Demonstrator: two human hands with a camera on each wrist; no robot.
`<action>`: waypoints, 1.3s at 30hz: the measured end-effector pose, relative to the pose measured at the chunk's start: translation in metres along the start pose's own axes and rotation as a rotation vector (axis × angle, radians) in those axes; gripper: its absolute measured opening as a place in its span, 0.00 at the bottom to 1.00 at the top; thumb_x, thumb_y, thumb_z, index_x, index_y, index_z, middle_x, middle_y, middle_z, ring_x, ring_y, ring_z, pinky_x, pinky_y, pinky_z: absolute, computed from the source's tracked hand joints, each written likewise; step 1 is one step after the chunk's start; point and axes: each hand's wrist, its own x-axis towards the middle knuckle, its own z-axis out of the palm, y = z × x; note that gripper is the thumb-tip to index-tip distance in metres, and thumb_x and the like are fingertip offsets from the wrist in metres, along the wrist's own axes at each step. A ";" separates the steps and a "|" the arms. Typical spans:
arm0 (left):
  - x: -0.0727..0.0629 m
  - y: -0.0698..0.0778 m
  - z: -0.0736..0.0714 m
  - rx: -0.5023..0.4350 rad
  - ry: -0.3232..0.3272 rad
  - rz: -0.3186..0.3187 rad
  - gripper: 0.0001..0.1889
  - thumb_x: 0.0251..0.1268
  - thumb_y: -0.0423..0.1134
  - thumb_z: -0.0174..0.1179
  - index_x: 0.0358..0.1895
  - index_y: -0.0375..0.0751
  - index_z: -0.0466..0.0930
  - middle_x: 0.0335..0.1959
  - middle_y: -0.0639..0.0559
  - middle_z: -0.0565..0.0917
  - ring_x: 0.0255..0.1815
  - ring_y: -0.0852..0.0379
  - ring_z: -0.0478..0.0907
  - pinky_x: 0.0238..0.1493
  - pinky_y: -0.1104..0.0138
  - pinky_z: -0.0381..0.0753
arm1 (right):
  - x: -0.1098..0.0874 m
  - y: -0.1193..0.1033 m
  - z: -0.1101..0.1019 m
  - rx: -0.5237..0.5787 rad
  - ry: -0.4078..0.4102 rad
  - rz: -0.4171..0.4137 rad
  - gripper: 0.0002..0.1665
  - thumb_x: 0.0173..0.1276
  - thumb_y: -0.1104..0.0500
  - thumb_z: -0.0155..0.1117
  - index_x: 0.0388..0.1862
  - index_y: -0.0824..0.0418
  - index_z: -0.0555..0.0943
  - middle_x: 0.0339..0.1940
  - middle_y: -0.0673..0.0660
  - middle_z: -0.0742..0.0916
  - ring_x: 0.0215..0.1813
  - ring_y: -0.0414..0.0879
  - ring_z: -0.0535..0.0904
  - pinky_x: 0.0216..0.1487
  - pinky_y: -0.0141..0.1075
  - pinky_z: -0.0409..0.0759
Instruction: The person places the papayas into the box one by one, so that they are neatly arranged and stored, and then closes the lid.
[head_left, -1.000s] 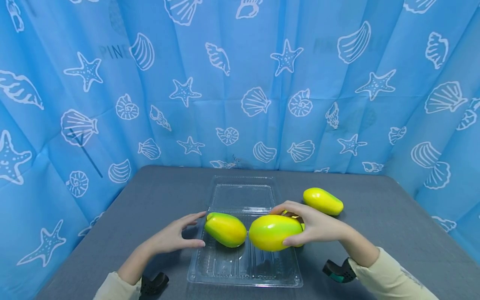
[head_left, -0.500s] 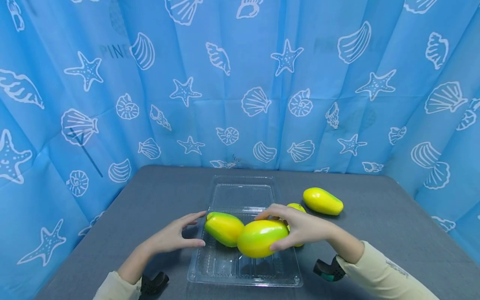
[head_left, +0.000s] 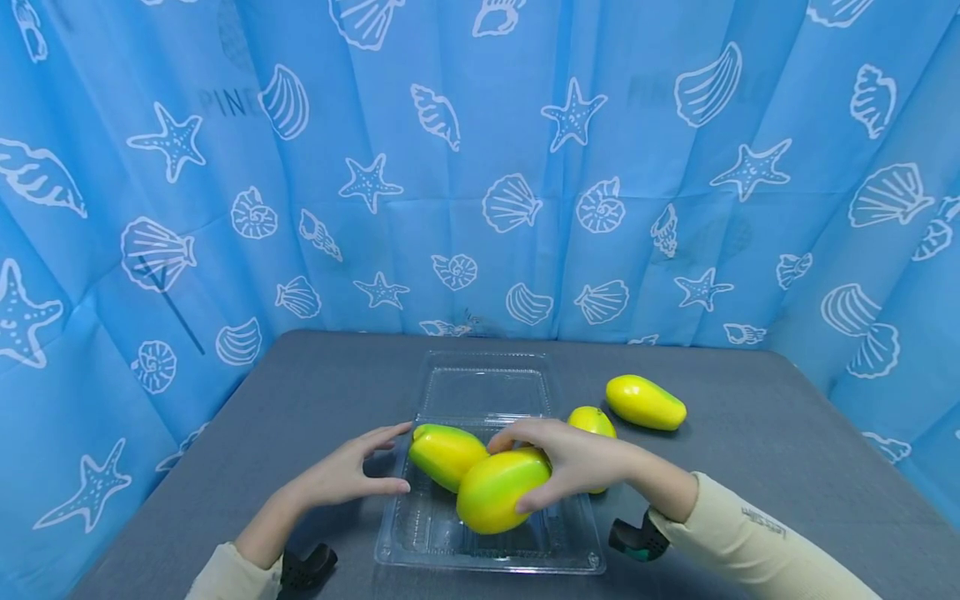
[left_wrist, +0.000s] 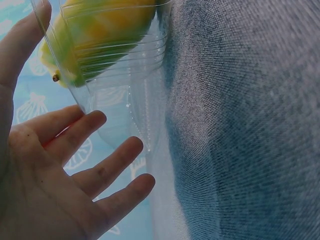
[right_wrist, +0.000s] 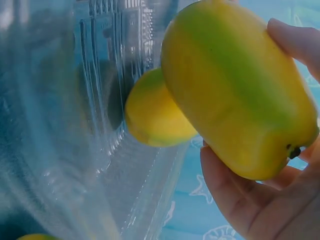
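My right hand (head_left: 573, 454) grips a yellow-green papaya (head_left: 498, 492) with thumb and fingers around its end, over the right front part of a clear plastic container (head_left: 491, 568). The right wrist view shows this papaya (right_wrist: 235, 90) tilted, its dark stem nub toward the palm. A second papaya (head_left: 442, 454) lies in the container's left side and is partly covered by the held one. At the container's left rim is my left hand (head_left: 337, 475), fingers spread and holding nothing. Its fingertips (left_wrist: 95, 119) are right at the clear wall in the left wrist view.
The container's clear lid (head_left: 487, 387) lies folded back behind it. To the right on the grey table (head_left: 750, 417) are another papaya (head_left: 645, 402) and a rounder yellow fruit (head_left: 592, 421), partly hidden by my right hand. A blue seashell curtain (head_left: 480, 208) hangs behind the table.
My right hand has carried its papaya left and toward me, so it now overlaps the papaya in the container. The fruit behind the hand shows more. My left hand has stayed put.
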 end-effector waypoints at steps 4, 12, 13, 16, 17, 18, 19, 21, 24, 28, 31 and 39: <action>0.000 0.001 0.000 -0.001 -0.003 -0.003 0.39 0.61 0.48 0.60 0.73 0.46 0.52 0.73 0.37 0.57 0.67 0.34 0.63 0.60 0.34 0.62 | 0.005 -0.004 0.001 -0.043 -0.005 0.017 0.34 0.55 0.48 0.69 0.59 0.57 0.72 0.52 0.51 0.81 0.47 0.37 0.72 0.47 0.29 0.74; 0.000 0.001 0.000 0.002 -0.004 -0.009 0.39 0.61 0.49 0.60 0.73 0.46 0.52 0.73 0.37 0.57 0.67 0.34 0.63 0.60 0.34 0.62 | 0.017 -0.009 0.005 -0.091 -0.020 0.027 0.33 0.54 0.48 0.71 0.56 0.58 0.73 0.50 0.51 0.82 0.45 0.35 0.73 0.47 0.27 0.75; 0.000 0.001 0.000 0.003 -0.004 -0.011 0.39 0.61 0.49 0.60 0.73 0.46 0.52 0.73 0.37 0.57 0.67 0.34 0.63 0.60 0.34 0.62 | 0.018 -0.009 0.006 -0.088 -0.024 0.030 0.32 0.54 0.48 0.71 0.55 0.58 0.73 0.50 0.51 0.82 0.45 0.34 0.73 0.47 0.27 0.76; 0.000 0.001 0.000 -0.001 -0.006 -0.012 0.39 0.61 0.49 0.60 0.73 0.47 0.52 0.73 0.37 0.57 0.67 0.34 0.63 0.60 0.34 0.62 | 0.022 -0.011 0.007 -0.087 -0.034 0.048 0.31 0.53 0.48 0.72 0.53 0.58 0.73 0.47 0.50 0.82 0.42 0.33 0.73 0.45 0.26 0.76; 0.000 0.002 0.000 -0.003 -0.007 -0.011 0.39 0.61 0.49 0.60 0.73 0.47 0.52 0.73 0.36 0.56 0.67 0.33 0.63 0.60 0.34 0.62 | 0.023 -0.011 0.008 -0.088 -0.036 0.055 0.31 0.52 0.48 0.72 0.52 0.58 0.73 0.46 0.49 0.82 0.41 0.33 0.72 0.44 0.25 0.76; 0.000 0.002 0.000 -0.005 -0.007 -0.010 0.39 0.61 0.49 0.60 0.73 0.46 0.52 0.73 0.36 0.56 0.67 0.33 0.63 0.60 0.34 0.62 | 0.024 -0.012 0.008 -0.090 -0.038 0.060 0.30 0.52 0.48 0.73 0.51 0.57 0.73 0.45 0.49 0.81 0.40 0.33 0.72 0.43 0.25 0.76; 0.000 0.002 -0.001 -0.006 -0.008 -0.008 0.39 0.61 0.49 0.60 0.73 0.46 0.52 0.73 0.36 0.56 0.67 0.33 0.63 0.60 0.34 0.62 | 0.025 -0.013 0.008 -0.090 -0.041 0.067 0.30 0.52 0.48 0.73 0.50 0.57 0.73 0.44 0.48 0.81 0.39 0.32 0.72 0.42 0.24 0.76; 0.000 0.001 -0.001 -0.008 -0.009 -0.006 0.39 0.61 0.49 0.60 0.73 0.46 0.52 0.73 0.36 0.56 0.67 0.33 0.63 0.60 0.34 0.62 | 0.027 -0.014 0.009 -0.090 -0.047 0.077 0.29 0.52 0.48 0.73 0.50 0.56 0.73 0.42 0.47 0.80 0.37 0.32 0.71 0.40 0.24 0.75; 0.000 0.001 -0.001 -0.007 -0.012 -0.005 0.39 0.61 0.50 0.59 0.73 0.47 0.52 0.73 0.36 0.56 0.67 0.33 0.63 0.60 0.34 0.62 | 0.029 -0.016 0.010 -0.098 -0.055 0.077 0.29 0.52 0.48 0.73 0.50 0.56 0.73 0.42 0.46 0.80 0.37 0.32 0.70 0.39 0.23 0.75; 0.000 0.000 -0.001 -0.005 -0.011 -0.005 0.39 0.62 0.50 0.59 0.73 0.47 0.52 0.73 0.36 0.56 0.67 0.34 0.63 0.60 0.34 0.63 | 0.030 -0.017 0.012 -0.124 -0.065 0.069 0.29 0.52 0.48 0.73 0.50 0.55 0.74 0.44 0.46 0.81 0.38 0.32 0.70 0.41 0.23 0.74; 0.000 0.000 -0.001 -0.003 -0.009 -0.005 0.39 0.61 0.50 0.59 0.73 0.47 0.52 0.73 0.36 0.56 0.67 0.34 0.63 0.60 0.34 0.63 | 0.031 -0.017 0.014 -0.148 -0.067 0.064 0.29 0.52 0.48 0.73 0.51 0.55 0.75 0.45 0.47 0.81 0.40 0.32 0.70 0.43 0.23 0.74; 0.000 0.002 -0.001 -0.001 -0.010 -0.013 0.39 0.61 0.50 0.60 0.73 0.47 0.52 0.73 0.37 0.57 0.67 0.34 0.64 0.60 0.34 0.63 | 0.035 -0.018 0.019 -0.150 -0.088 0.091 0.28 0.50 0.49 0.74 0.50 0.54 0.77 0.46 0.48 0.79 0.41 0.32 0.70 0.44 0.23 0.74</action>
